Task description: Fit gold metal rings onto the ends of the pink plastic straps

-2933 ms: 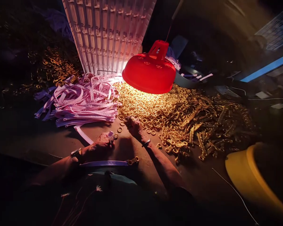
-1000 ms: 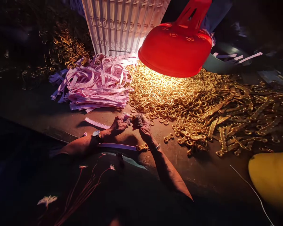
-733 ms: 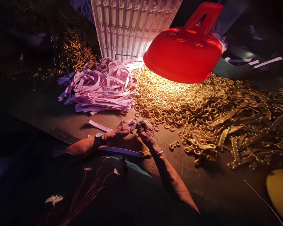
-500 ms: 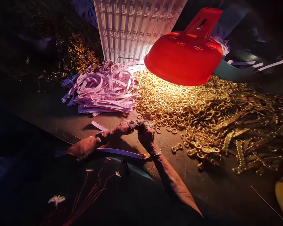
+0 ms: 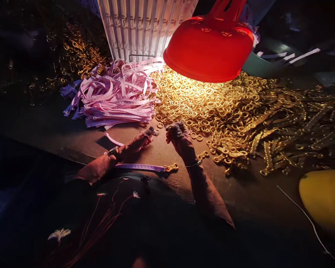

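Lowest in the frame, over the lap, a dark garment [image 5: 100,223] printed with pale flowers. Just above it, along the near edge of a brown work surface [image 5: 58,143], a lilac plastic strip [image 5: 139,167] lying flat, with a short gold chain [image 5: 171,168] at its right end. At lower centre, the left hand [image 5: 135,143], a wristwatch [image 5: 113,150] on its wrist, low over the surface, fingers drawn together and pointing up and to the right. A small gold ring [image 5: 155,132] just past them; any hold on it too small to make out. Close by on the right, the right hand [image 5: 181,139], a thin bangle [image 5: 194,164] at its wrist, curled into a loose fist at the near edge of the rings, with anything inside hidden by the fingers.

Just beside the left hand, a loose pink plastic strip [image 5: 113,139]. Just beside the right wrist, a small linked gold piece [image 5: 203,155].

Farther off, left of centre, a tangled heap of pink plastic strips [image 5: 114,104]. At centre, a wide mound of gold rings [image 5: 195,100], running into toothed gold strips [image 5: 279,137] on the right. At lower right, a yellow basin [image 5: 325,197] and a thin white wire [image 5: 304,212]. At top centre, a glowing red plastic shade [image 5: 209,48] above the rings, with a white ribbed panel [image 5: 136,26] behind it. At upper right, a teal bowl [image 5: 258,65]. At upper left, more gold pieces [image 5: 78,52] in shadow.
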A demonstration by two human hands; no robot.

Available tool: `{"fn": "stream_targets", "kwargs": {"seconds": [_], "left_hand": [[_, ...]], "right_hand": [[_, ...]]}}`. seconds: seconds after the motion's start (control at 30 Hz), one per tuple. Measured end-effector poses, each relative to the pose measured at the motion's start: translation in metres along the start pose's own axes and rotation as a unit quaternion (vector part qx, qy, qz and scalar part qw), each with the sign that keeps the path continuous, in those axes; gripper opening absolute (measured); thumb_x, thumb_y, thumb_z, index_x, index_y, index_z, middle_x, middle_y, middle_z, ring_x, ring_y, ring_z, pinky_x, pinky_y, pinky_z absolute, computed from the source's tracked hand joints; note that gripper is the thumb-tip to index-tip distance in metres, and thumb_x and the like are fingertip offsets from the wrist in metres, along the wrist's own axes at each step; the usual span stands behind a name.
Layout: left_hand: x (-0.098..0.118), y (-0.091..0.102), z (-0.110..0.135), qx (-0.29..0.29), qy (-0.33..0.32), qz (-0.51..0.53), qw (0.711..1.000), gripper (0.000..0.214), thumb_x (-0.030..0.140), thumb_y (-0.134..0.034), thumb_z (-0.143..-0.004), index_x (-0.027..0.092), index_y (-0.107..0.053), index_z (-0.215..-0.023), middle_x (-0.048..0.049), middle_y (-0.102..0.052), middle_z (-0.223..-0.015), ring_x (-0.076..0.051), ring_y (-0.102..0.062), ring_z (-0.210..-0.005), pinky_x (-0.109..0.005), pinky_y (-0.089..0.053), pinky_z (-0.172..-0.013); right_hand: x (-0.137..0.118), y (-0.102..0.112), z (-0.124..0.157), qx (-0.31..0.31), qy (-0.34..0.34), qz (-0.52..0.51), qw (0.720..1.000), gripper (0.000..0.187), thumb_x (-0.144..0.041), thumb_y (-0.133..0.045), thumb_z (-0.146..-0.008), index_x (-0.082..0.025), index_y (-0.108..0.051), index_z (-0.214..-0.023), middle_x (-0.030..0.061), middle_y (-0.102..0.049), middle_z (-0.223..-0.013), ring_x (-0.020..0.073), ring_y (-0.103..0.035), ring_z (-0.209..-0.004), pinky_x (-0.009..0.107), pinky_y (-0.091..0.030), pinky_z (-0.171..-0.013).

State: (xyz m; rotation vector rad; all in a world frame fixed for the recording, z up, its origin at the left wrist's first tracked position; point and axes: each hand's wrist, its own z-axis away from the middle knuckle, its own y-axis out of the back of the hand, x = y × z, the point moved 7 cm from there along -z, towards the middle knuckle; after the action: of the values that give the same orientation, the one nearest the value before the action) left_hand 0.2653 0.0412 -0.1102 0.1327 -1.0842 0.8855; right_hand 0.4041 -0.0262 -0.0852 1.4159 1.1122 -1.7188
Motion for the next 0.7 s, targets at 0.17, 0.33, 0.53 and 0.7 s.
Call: {"fn": "stream_targets", "kwargs": {"seconds": [0.17, 0.33, 0.53, 0.7], "left_hand": [[0.002, -0.006, 0.003, 0.05, 0.057, 0.072, 0.994, 0.023, 0.03, -0.071, -0.08, 0.015, -0.055, -0.071, 0.0052, -0.042, -0.052, -0.005, -0.035, -0.041, -0.017, -0.026, -0.041], [0.003, -0.015, 0.008, 0.033, 0.05, 0.11, 0.992, 0.023, 0.025, -0.075, -0.075, 0.014, -0.056, -0.07, 0.0055, -0.041, -0.052, -0.005, -0.038, -0.043, -0.018, -0.027, -0.043], [0.003, -0.022, 0.005, -0.009, 0.011, 0.126, 0.992, 0.033, 0.03, -0.08, -0.073, 0.014, -0.051, -0.068, 0.005, -0.044, -0.056, -0.003, -0.034, -0.045, -0.016, -0.024, -0.044], [-0.01, -0.016, -0.002, -0.011, 0.018, 0.099, 0.995, 0.035, 0.031, -0.084, -0.066, 0.013, -0.054, -0.069, 0.0058, -0.046, -0.055, -0.001, -0.026, -0.043, -0.017, -0.016, -0.042]], "right_hand": [[0.012, -0.018, 0.015, 0.009, -0.026, 0.029, 0.999, 0.037, -0.058, -0.068, -0.079, -0.023, -0.057, -0.085, -0.0015, -0.054, -0.067, 0.0098, -0.045, -0.053, 0.023, -0.037, -0.043], [0.006, -0.029, 0.018, 0.024, 0.012, 0.071, 0.997, 0.036, -0.059, -0.058, -0.086, -0.023, -0.056, -0.089, 0.0002, -0.055, -0.072, 0.0104, -0.04, -0.057, 0.025, -0.034, -0.05], [0.008, -0.028, 0.016, 0.039, 0.01, 0.14, 0.989, 0.039, -0.06, -0.049, -0.092, -0.023, -0.045, -0.079, -0.0013, -0.045, -0.067, 0.0115, -0.036, -0.06, 0.027, -0.034, -0.055], [0.016, -0.021, 0.012, 0.047, 0.032, 0.244, 0.968, 0.033, -0.051, -0.044, -0.094, -0.024, -0.039, -0.077, -0.0005, -0.043, -0.067, 0.0135, -0.034, -0.064, 0.028, -0.032, -0.058]]}}
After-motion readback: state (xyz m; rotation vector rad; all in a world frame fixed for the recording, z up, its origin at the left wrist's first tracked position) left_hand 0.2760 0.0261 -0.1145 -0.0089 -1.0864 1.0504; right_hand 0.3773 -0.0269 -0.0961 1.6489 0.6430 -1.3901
